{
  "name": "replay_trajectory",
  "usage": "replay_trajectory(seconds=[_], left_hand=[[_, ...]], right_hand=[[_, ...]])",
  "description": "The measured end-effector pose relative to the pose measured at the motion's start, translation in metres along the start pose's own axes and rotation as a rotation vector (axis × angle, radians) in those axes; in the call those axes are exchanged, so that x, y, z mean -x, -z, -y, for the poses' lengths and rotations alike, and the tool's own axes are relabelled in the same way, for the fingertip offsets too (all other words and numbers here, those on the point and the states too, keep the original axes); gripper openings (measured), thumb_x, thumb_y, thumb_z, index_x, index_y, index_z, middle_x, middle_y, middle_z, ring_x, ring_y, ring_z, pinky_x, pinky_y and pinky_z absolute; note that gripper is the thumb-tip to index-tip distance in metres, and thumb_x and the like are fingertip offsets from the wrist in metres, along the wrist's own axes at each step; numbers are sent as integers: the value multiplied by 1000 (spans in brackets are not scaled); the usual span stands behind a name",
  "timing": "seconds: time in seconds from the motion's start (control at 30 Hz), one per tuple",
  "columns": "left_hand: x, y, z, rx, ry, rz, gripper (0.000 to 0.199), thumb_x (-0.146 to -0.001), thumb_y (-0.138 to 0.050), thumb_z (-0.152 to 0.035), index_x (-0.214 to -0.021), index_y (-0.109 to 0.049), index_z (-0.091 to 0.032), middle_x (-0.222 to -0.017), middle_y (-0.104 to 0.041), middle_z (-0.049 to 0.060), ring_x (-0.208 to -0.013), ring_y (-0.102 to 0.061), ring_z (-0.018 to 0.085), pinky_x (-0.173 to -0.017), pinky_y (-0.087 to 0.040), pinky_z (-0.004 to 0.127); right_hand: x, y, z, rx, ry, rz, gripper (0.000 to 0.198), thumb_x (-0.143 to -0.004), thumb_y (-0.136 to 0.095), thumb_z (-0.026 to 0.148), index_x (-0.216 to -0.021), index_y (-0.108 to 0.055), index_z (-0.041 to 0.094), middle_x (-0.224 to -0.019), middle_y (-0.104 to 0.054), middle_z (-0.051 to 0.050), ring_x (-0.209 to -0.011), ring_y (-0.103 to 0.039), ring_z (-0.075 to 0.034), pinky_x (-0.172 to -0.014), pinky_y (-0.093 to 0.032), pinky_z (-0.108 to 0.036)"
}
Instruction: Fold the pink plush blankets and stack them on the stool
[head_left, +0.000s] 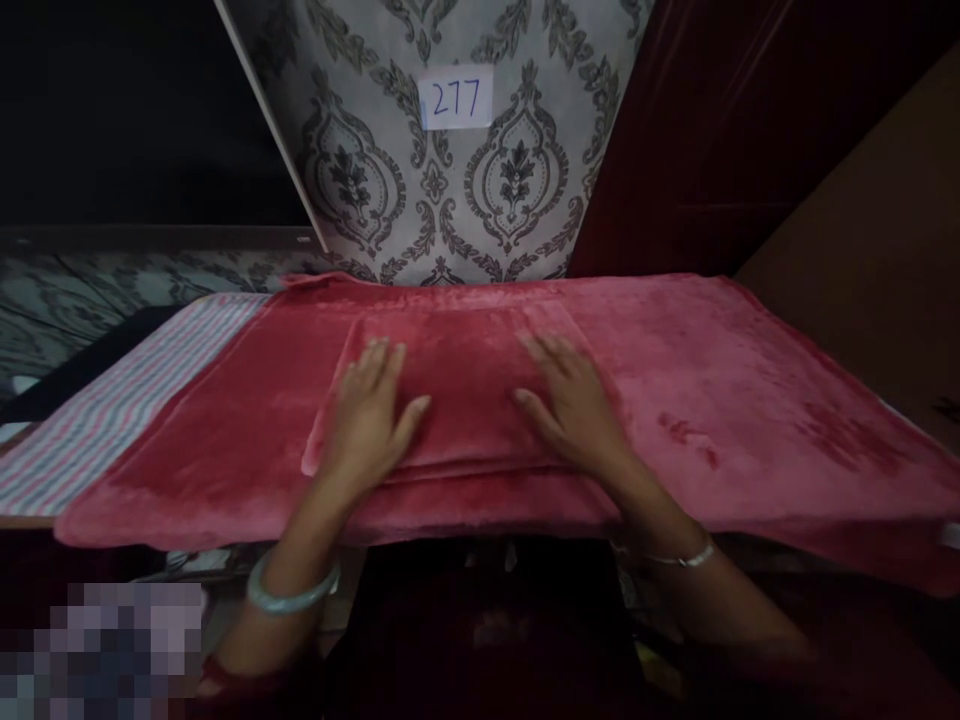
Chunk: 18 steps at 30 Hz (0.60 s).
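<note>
A folded piece of red plush cloth (465, 390) lies flat near the middle of a larger red plush blanket (727, 420). On its left part rests my left hand (371, 410), palm down with fingers stretched out and thumb pointing inward. My right hand (570, 400) lies on the right part of the same cloth, also flat with the fingers apart, slightly blurred. Neither hand grips anything. The cloth's front edge shows a fold line between my wrists, and its right edge is partly hidden by my right hand.
Under the blanket's left side shows a striped cloth (142, 400) on the table. Behind stands a patterned wall with a paper (457, 97) reading 277. A dark screen (142, 120) is at the left, a dark red panel (712, 130) at the right.
</note>
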<state>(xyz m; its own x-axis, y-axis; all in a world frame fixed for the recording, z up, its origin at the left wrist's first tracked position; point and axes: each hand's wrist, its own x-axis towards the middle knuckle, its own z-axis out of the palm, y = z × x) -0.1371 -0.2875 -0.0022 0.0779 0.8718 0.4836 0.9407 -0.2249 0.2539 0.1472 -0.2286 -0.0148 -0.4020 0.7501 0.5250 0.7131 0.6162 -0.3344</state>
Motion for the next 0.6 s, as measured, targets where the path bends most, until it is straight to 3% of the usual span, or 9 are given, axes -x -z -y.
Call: replay_trajectory(seconds=[0.1, 0.2, 0.33, 0.6], left_hand=[[-18, -23, -28, -83, -79, 170, 74, -97, -46, -59, -157, -37, -18, -166, -29, 18, -155, -21, 35, -124, -16, 61], [-14, -47, -31, -124, -54, 289, 75, -94, -49, -63, -156, -41, -22, -166, -29, 18, -155, -21, 39, -121, -16, 67], [2, -66, -22, -139, -46, 290, 75, -92, -54, -62, -156, -42, -25, -167, -27, 18, -154, -22, 40, -120, -17, 68], [9, -74, -19, -127, -54, 292, 69, -95, -52, -60, -156, -42, -28, -166, -30, 17, -153, -26, 39, -119, -20, 69]], right_hand=[[-22, -26, 13, 109, -4, 239, 67, -100, -43, 55, -160, -35, 26, -167, -28, -12, -155, -18, -37, -121, -16, -64], [-18, -46, 8, 158, -34, 366, 68, -99, -44, 59, -159, -37, 28, -168, -25, -11, -155, -15, -38, -121, -14, -66], [-3, -55, 1, 165, -30, 368, 68, -99, -46, 58, -159, -37, 28, -169, -22, -10, -156, -16, -36, -122, -13, -64], [-3, -60, 2, 149, -43, 393, 67, -98, -49, 56, -157, -41, 27, -167, -27, -12, -155, -18, -37, -121, -16, -64]])
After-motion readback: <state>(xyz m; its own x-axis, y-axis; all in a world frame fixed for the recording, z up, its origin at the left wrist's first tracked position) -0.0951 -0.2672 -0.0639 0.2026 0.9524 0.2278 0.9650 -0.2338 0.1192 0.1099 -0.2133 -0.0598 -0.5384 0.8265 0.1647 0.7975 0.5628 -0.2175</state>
